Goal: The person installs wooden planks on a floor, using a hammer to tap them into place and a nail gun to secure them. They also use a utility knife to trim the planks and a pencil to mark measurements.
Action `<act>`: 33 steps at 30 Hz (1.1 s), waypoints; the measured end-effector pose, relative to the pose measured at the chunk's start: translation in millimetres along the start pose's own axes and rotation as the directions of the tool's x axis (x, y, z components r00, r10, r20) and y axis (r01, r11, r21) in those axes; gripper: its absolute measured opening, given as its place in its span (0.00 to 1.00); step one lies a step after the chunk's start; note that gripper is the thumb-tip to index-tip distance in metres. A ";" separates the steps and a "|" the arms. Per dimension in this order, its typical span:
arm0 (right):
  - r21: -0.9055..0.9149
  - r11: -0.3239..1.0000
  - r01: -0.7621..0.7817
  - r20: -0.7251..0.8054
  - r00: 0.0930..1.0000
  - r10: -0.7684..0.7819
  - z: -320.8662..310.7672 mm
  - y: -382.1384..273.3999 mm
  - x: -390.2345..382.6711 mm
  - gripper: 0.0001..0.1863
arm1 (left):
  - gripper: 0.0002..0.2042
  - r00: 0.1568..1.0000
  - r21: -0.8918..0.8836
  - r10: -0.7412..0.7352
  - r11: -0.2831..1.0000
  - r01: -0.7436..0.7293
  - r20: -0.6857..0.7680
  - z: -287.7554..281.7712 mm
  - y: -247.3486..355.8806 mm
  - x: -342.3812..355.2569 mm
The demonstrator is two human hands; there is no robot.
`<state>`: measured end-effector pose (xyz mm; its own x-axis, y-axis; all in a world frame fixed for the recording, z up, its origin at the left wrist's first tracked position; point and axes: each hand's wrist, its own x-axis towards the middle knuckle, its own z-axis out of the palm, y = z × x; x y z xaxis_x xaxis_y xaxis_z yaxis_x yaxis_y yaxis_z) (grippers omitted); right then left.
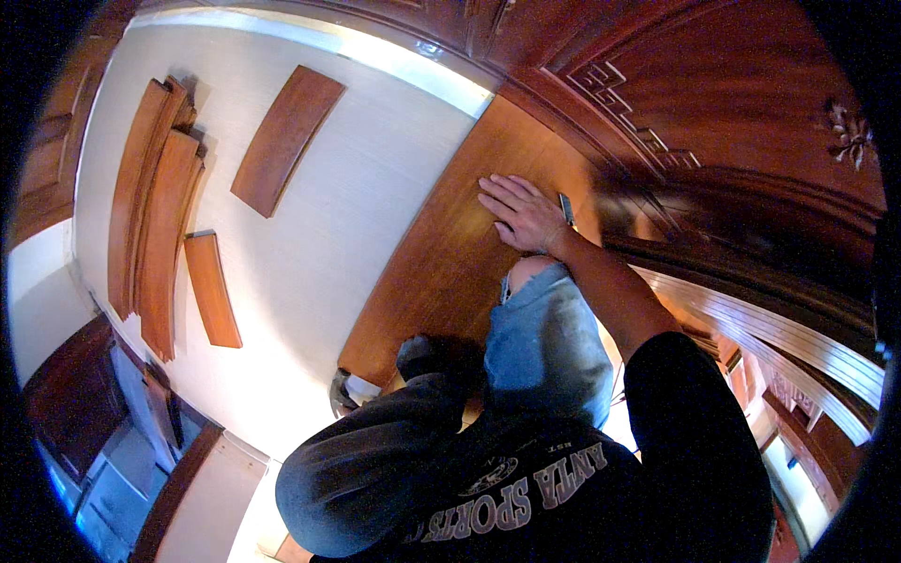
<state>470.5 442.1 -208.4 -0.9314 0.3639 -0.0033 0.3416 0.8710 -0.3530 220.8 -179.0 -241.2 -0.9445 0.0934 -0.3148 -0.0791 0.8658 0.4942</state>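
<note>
My right hand (530,218) lies palm down on a broad brown wooden board (422,235), its fingers stretched out and slightly spread. Nothing is held in it. Close to the wrist is a small dark item (566,208) with a light edge, too small to name. Just below the hand is my bent knee in torn blue jeans (549,328), at the board's near part. My left hand is not in view.
Left of the board, on the pale floor (328,188), lie a short wooden plank (288,141), a smaller wooden piece (214,289) and a cluster of long wooden strips (164,235). Dark carved wooden panelling (713,103) stands along the far right. Ridged light strips (751,319) run at right.
</note>
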 end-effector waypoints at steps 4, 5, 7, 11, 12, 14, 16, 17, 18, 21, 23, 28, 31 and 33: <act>0.020 1.000 -0.005 0.005 1.000 0.005 1.6 -0.4 1.1 0.32 | 0.31 1.000 0.000 -0.022 1.000 0.022 -0.002 -3.4 -1.8 -5.6; 0.021 1.000 -0.007 0.004 1.000 0.007 2.2 0.0 1.2 0.32 | 0.31 1.000 -0.003 -0.024 1.000 0.024 -0.001 -3.5 -1.7 -5.9; 0.018 1.000 -0.015 0.000 1.000 0.015 3.1 -1.3 -0.1 0.32 | 0.31 1.000 -0.001 -0.027 1.000 0.027 0.005 -4.0 -1.4 -3.7; 0.027 0.999 -0.017 -0.015 1.000 0.018 4.3 -1.8 -1.5 0.32 | 0.32 0.999 0.007 -0.029 1.000 0.029 0.014 -7.4 -1.0 -1.3; 0.027 1.000 -0.010 -0.017 1.000 0.010 4.8 -1.5 -1.6 0.32 | 0.32 0.999 0.008 -0.028 1.000 0.027 0.018 -8.7 -0.8 -0.7; 0.024 1.000 0.005 -0.019 1.000 -0.004 5.3 0.4 -2.3 0.33 | 0.32 0.999 0.010 -0.027 1.000 0.026 0.024 -9.4 -0.5 0.1; 0.021 1.000 0.007 -0.014 1.000 -0.007 5.8 2.4 -1.1 0.33 | 0.32 0.999 0.011 -0.024 1.000 0.024 0.035 -9.0 -0.3 0.5; 0.019 1.000 0.009 -0.011 1.000 -0.009 5.7 2.5 -1.2 0.34 | 0.32 0.999 0.011 -0.024 1.000 0.023 0.037 -8.3 0.0 2.1; 0.022 1.000 0.008 -0.007 1.000 -0.008 5.4 1.7 -2.1 0.34 | 0.32 0.999 0.012 -0.025 1.000 0.024 0.039 -9.0 -0.3 2.0; 0.025 1.000 0.014 -0.001 1.000 -0.014 3.1 1.8 -1.3 0.34 | 0.33 0.999 0.015 -0.028 1.000 0.028 0.045 -9.8 -1.1 3.3; 0.023 1.000 0.020 -0.002 1.000 -0.020 3.5 2.0 -0.4 0.34 | 0.33 0.999 0.012 -0.029 1.000 0.029 0.045 -9.6 -1.0 3.9; 0.047 0.999 -0.004 0.004 1.000 0.004 2.9 -0.7 -0.7 0.34 | 0.33 0.998 0.018 -0.033 0.999 0.032 0.047 -12.0 -2.0 3.7; 0.040 0.999 -0.003 0.001 1.000 0.003 2.4 -1.5 0.3 0.35 | 0.34 0.998 0.020 -0.030 0.999 0.029 0.050 -12.3 -2.8 5.3; 0.037 0.999 0.000 0.001 1.000 0.000 2.1 -2.0 0.7 0.35 | 0.34 0.998 0.022 -0.028 0.999 0.026 0.052 -11.0 -4.0 5.9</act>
<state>468.8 439.9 -209.6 -0.9315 0.3637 -0.0042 0.3369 0.8583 -0.3871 212.0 -187.3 -236.1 -0.9241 0.0951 -0.3702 -0.0968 0.8787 0.4674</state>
